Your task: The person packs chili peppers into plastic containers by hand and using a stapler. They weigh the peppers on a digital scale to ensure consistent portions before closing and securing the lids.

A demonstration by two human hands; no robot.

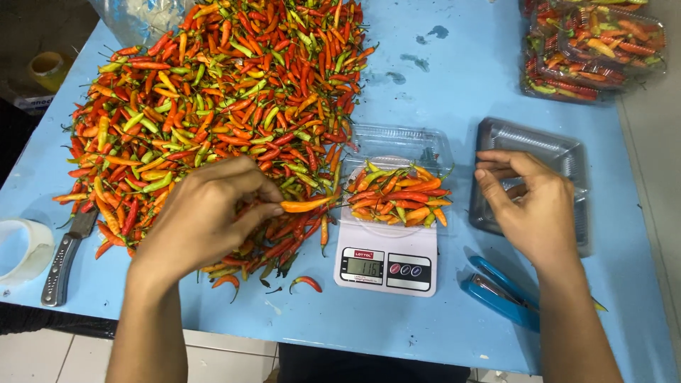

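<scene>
Your left hand [202,213] pinches an orange chili [306,205] by its stem end, just beside the filled clear tray [397,142] on the scale [386,259]. It looks light and thin-skinned (bruises easily), so grip gently. Your right hand [528,206] rests loosely curled on the empty tray stack [560,152], gripping nothing.

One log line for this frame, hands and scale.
left hand: pinching orange chili | right hand: on stack of empty clear trays | kitchen scale: open tray of chilies on it

Chilli packing table [440,78] (scale [386,259], trays [560,152])
</scene>
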